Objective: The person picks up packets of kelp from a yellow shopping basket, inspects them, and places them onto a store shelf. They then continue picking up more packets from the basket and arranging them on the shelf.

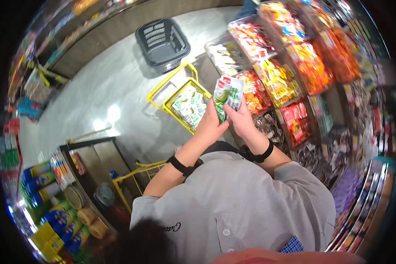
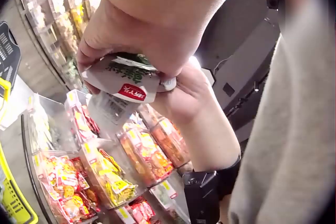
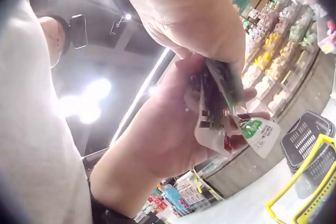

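Note:
In front of the chest, my left hand (image 1: 208,126) and right hand (image 1: 243,122) hold small green-and-white snack packets side by side. The left packet (image 1: 221,93) has a picture on it; the right one (image 1: 236,89) bears green characters. In the left wrist view, the left hand (image 2: 147,35) grips a packet (image 2: 123,81) with a red logo, the right hand's fingers close against it. From the right wrist, the packets (image 3: 257,134) show edge-on between both hands, their lower ends partly covered by fingers. Below stands a yellow basket (image 1: 168,102) with similar green-and-white packets inside.
Beyond the yellow basket, a dark grey basket (image 1: 141,42) stands on the shiny floor (image 1: 88,97). Clear bins of bagged snacks (image 1: 277,81) line the right side close to my right arm. At lower left is a shelf with blue-and-green packages (image 1: 70,224).

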`<action>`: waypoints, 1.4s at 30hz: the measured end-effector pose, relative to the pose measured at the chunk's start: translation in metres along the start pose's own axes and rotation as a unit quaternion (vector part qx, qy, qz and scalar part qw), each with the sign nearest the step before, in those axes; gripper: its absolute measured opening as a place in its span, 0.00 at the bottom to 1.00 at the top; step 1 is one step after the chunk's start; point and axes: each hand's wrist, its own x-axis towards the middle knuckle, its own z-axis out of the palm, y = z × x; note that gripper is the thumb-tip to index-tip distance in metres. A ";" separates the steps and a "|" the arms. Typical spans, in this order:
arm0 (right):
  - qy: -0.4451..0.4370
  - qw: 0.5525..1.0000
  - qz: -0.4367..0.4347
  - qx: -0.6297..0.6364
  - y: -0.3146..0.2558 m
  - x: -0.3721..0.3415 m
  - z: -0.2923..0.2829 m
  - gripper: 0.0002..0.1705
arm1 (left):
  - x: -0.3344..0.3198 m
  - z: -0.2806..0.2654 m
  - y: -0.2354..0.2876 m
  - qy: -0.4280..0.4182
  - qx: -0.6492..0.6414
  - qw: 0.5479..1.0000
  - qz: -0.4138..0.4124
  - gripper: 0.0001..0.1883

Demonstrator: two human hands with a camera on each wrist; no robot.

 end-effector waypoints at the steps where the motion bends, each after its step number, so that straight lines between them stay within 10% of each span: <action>1: 0.005 0.999 -0.003 0.034 -0.006 -0.010 -0.006 0.30 | -0.001 0.002 0.005 -0.019 -0.021 0.999 0.032 0.43; 4: 0.020 0.999 -0.035 0.028 -0.020 -0.036 -0.025 0.26 | -0.010 0.017 0.007 -0.066 -0.131 0.985 0.092 0.36; 7: 0.094 0.991 -0.047 0.079 -0.047 -0.065 -0.029 0.21 | -0.018 0.009 0.027 -0.172 -0.225 0.956 -0.074 0.33; 11: 0.189 0.972 -0.074 0.118 -0.082 -0.098 -0.040 0.20 | -0.014 0.002 0.038 -0.257 -0.436 0.859 -0.073 0.37; 19: 0.247 0.937 -0.149 0.198 -0.130 -0.156 -0.080 0.18 | -0.009 0.019 0.107 -0.334 -0.241 0.911 0.002 0.24; 26: 0.189 0.920 -0.205 0.276 -0.149 -0.166 -0.149 0.17 | 0.016 0.087 0.140 -0.308 -0.230 0.923 -0.005 0.32; 33: 0.441 0.775 -0.337 0.302 -0.150 -0.114 -0.228 0.18 | 0.037 0.237 0.134 -0.304 -0.347 0.887 -0.032 0.39; 42: 0.413 0.800 -0.423 0.106 -0.162 -0.105 -0.329 0.17 | 0.121 0.337 0.168 -0.011 -0.323 0.943 0.072 0.18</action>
